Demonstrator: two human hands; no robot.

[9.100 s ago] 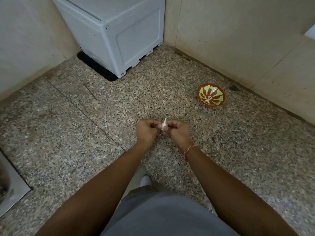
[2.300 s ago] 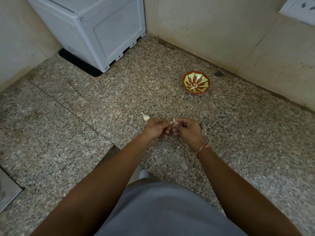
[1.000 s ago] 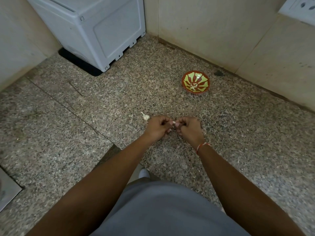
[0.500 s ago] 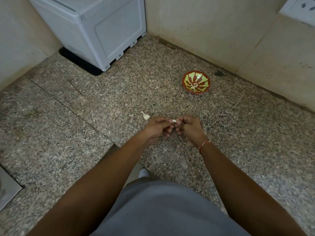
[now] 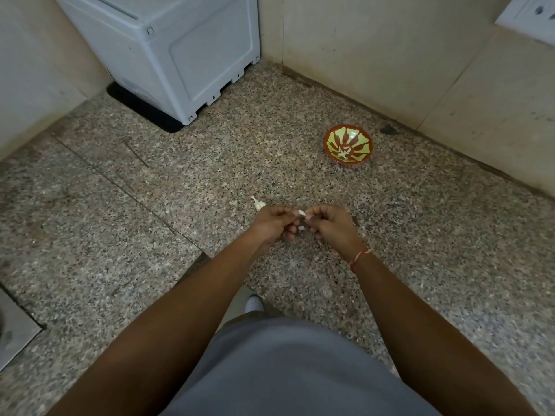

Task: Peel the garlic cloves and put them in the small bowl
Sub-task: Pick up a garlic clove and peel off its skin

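Both hands meet over the speckled granite counter. My left hand (image 5: pixel 271 223) and my right hand (image 5: pixel 329 225) pinch one small white garlic clove (image 5: pixel 301 212) between their fingertips. A white scrap of skin (image 5: pixel 301 228) shows just below it, between the fingers. The rest of the garlic bulb (image 5: pixel 258 203), white with a short stem, lies on the counter just beyond my left hand. The small bowl (image 5: pixel 347 144), red with green pattern, stands at the back right near the wall and holds pale garlic pieces (image 5: pixel 343 152).
A white appliance (image 5: pixel 168 46) stands in the back left corner on a black base. Beige walls close the counter at the back and right. A metal sink edge (image 5: pixel 15 325) shows at the far left. Small bits of skin (image 5: pixel 356 220) lie by my right hand.
My hands stay together at the same spot, working the clove between the fingertips. Over nine seconds the bulb has come to lie on the counter beside my left hand.
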